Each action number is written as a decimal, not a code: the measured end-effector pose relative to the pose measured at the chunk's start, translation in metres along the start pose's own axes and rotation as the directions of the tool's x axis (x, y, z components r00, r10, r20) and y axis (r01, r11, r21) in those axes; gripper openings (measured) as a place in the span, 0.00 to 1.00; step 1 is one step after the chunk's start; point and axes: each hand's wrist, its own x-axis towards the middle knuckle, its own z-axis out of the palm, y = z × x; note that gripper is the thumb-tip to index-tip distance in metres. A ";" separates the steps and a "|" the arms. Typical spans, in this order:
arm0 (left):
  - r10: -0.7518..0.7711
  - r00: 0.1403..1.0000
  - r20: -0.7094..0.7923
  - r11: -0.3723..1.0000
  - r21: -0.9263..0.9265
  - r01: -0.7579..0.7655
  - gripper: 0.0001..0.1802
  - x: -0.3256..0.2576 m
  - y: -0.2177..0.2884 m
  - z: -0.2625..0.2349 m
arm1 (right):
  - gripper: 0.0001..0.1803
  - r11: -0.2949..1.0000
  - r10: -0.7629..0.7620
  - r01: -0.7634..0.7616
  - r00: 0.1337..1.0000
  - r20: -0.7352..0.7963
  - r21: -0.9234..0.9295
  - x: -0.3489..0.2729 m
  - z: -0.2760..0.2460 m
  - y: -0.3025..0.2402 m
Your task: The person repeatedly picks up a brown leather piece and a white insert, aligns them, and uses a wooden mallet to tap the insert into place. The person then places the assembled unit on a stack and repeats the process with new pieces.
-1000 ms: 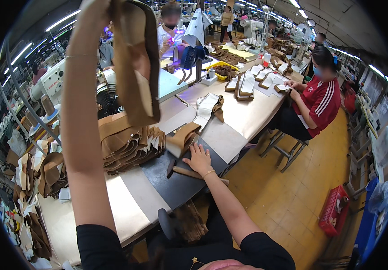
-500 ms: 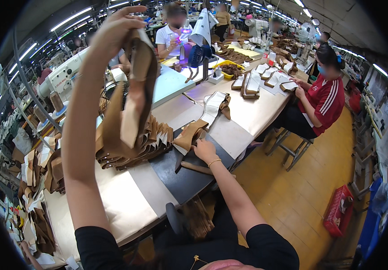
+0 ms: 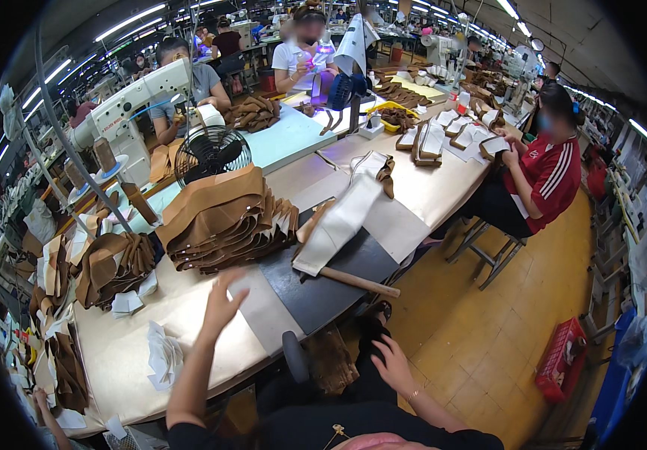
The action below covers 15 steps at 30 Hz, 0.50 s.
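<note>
My left hand point(image 3: 222, 301) hovers above the pale table, fingers apart and holding nothing, just in front of a stack of brown curved pieces point(image 3: 214, 196). My right hand point(image 3: 393, 365) is low by my lap, beyond the table's front edge, with its fingers spread and nothing in them. Between them lies a dark board point(image 3: 316, 304). A long white-faced piece point(image 3: 344, 217) rests across that board with brown material beneath its left side. From under its near end sticks out a wooden handle point(image 3: 361, 282); whatever it belongs to is hidden.
White sheets point(image 3: 163, 356) lie at the table's near left, and brown bundles point(image 3: 106, 262) farther left. A small black fan point(image 3: 212, 154) stands behind the stack, beside a white sewing machine point(image 3: 139, 105). A co-worker in red point(image 3: 548, 169) sits at right. A red basket point(image 3: 562, 358) is on the floor.
My left hand has come down from high up, without the brown piece it held. My right hand has left the board and drawn back toward me. A white-faced piece now lies there.
</note>
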 end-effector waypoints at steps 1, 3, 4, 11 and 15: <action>-0.128 0.992 0.000 0.988 0.089 0.128 0.21 -0.034 -0.033 0.003 | 0.25 0.992 0.112 -0.113 0.994 -0.012 -0.062 -0.034 0.012 0.014; -0.171 0.985 -0.012 0.978 0.118 0.171 0.18 -0.064 -0.060 0.009 | 0.34 0.841 0.539 -0.525 0.836 0.104 -0.132 -0.116 0.046 0.050; -0.240 0.970 -0.040 0.967 0.073 0.243 0.17 -0.063 -0.067 0.007 | 0.37 0.763 0.644 -0.615 0.753 0.139 -0.200 -0.142 0.058 0.060; -0.266 0.863 -0.430 0.956 -0.235 0.178 0.12 -0.025 -0.110 0.050 | 0.40 0.561 0.823 -0.788 0.500 0.270 -0.254 -0.173 0.077 0.067; 0.020 0.931 -0.364 0.963 0.259 0.080 0.10 -0.021 -0.083 0.092 | 0.39 0.599 0.801 -0.735 0.551 0.234 -0.318 -0.168 0.083 0.072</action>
